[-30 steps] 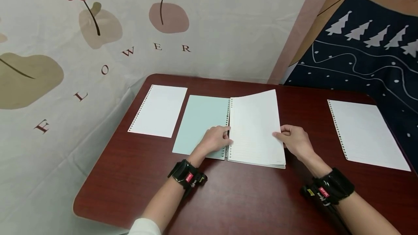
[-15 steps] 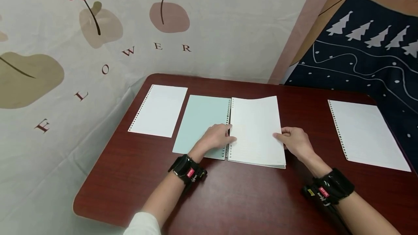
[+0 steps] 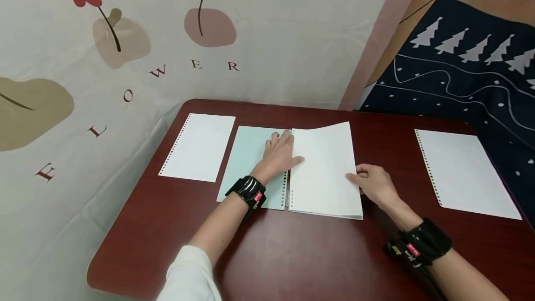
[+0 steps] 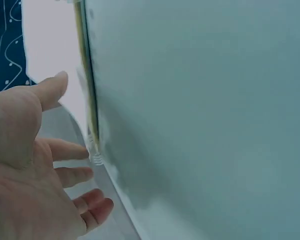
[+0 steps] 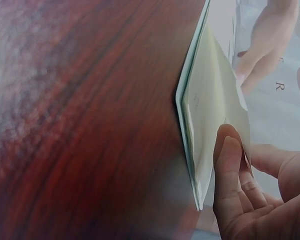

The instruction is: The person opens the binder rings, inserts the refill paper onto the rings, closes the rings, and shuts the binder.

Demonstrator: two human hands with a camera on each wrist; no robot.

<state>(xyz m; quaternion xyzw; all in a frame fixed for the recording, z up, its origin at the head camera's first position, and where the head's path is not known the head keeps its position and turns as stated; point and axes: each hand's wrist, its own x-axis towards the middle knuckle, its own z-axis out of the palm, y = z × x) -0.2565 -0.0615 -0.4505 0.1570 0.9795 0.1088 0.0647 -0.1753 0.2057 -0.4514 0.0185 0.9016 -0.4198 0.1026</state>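
Observation:
A loose-leaf notebook lies open, with its pale green cover point(image 3: 246, 161) on the left and a stack of white lined paper point(image 3: 322, 175) on the right. Over the upper part of the binding is my left hand point(image 3: 277, 156), its fingers extended and its thumb reaching over the paper's left edge. In the left wrist view, the fingers point(image 4: 72, 176) are apart beside the end of the binding. My right hand point(image 3: 375, 184) pinches the paper's right edge between thumb and fingers. The right wrist view shows the held paper point(image 5: 217, 95) bowed up off the cover beneath.
One loose punched sheet point(image 3: 198, 147) lies to the left of the notebook, another point(image 3: 466, 171) at the far right. All rest on a dark red wooden table point(image 3: 301, 259). Behind it hangs a pale printed cloth point(image 3: 284, 55); a navy cloth point(image 3: 459, 78) hangs at right.
My left hand has slid up the binding toward the notebook's top, its fingers spreading. The right hand keeps its pinch on the paper's edge. The head view has shifted slightly.

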